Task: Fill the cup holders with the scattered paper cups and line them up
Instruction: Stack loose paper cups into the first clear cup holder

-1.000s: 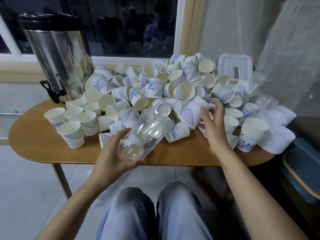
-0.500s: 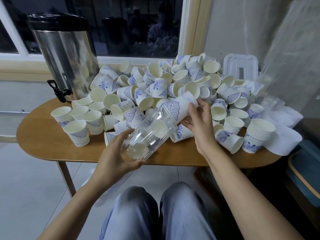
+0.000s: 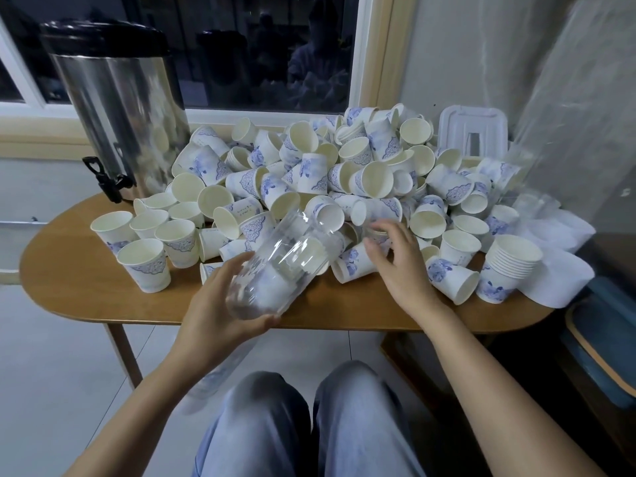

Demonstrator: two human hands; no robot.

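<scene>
Currently loading: left hand wraps part-filled holder; right hand, loosely open, empty, hovers right of holder. Next: pinch a cup.

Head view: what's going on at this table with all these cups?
A seated person is loading paper cups into a clear cup holder. The left hand grips the holder, tilted over the table edge, with something white, apparently a cup, inside. The right hand reaches, fingers loose, into the big pile of scattered cups, not clearly gripping one. A nested stack stands to the right.
</scene>
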